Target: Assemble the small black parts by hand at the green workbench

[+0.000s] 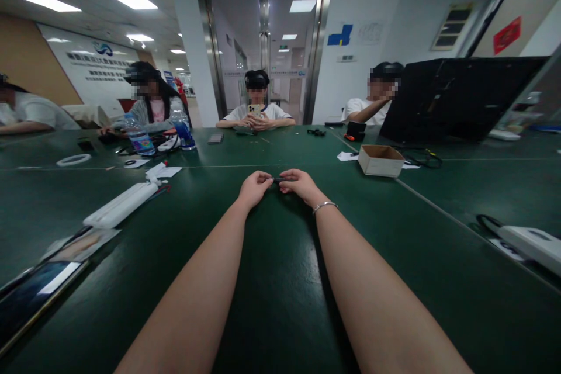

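Both my arms reach forward over the green tabletop [276,263]. Between my fingertips is a small, dark, slim object [276,180], too small to name. My left hand [255,188] pinches its left end. From the other side, my right hand [302,184] pinches the right end, with the fingers covering much of it. A silver bracelet [325,206] circles my right wrist.
Left are a white device [120,205], a phone [39,292] and water bottles [141,139]. Ahead right stands an open cardboard box [380,162], near a large black panel [456,99]. A person across holds a phone [254,110]. A white device [532,242] lies far right.
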Motion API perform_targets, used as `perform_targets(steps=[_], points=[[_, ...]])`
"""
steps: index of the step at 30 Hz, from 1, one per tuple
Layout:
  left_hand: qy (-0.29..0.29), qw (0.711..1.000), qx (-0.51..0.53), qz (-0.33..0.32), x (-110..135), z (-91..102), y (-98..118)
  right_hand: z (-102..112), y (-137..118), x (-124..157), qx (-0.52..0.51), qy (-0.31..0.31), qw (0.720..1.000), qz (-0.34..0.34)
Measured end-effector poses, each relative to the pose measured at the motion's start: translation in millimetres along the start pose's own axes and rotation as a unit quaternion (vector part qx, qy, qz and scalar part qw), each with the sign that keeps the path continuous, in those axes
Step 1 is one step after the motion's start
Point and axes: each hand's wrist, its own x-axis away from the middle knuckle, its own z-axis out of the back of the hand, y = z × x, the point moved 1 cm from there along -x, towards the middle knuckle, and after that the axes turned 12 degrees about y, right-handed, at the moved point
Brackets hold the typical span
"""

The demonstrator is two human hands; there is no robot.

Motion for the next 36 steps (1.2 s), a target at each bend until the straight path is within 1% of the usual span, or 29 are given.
perform_targets(steps=[5,10,16,25,30,36], points=[[-0.018,1.000,0.011,-0.005,0.7,0.5,0.3,2.8,-3.5,1.0,-0.066,0.012,0.998,-0.014],[-0.023,1.000,0.009,0.011,3.5,2.0,7.5,6.3,-6.5,4.0,-0.087,0.004,0.996,-0.035],[-0.031,0.999,0.024,0.037,5.7,7.1,16.3,7.2,-8.3,6.3,-0.074,-0.013,0.996,-0.039],[-0.036,0.997,0.044,0.044,5.7,12.4,19.9,6.2,-6.3,5.9,-0.076,-0.015,0.996,-0.041],[-0.044,0.998,0.026,0.039,5.7,15.4,21.4,6.3,-6.9,7.0,-0.068,-0.018,0.997,-0.041],[-0.047,0.998,0.001,0.045,4.2,15.7,19.4,6.2,-8.3,8.8,-0.067,-0.034,0.996,-0.040]])
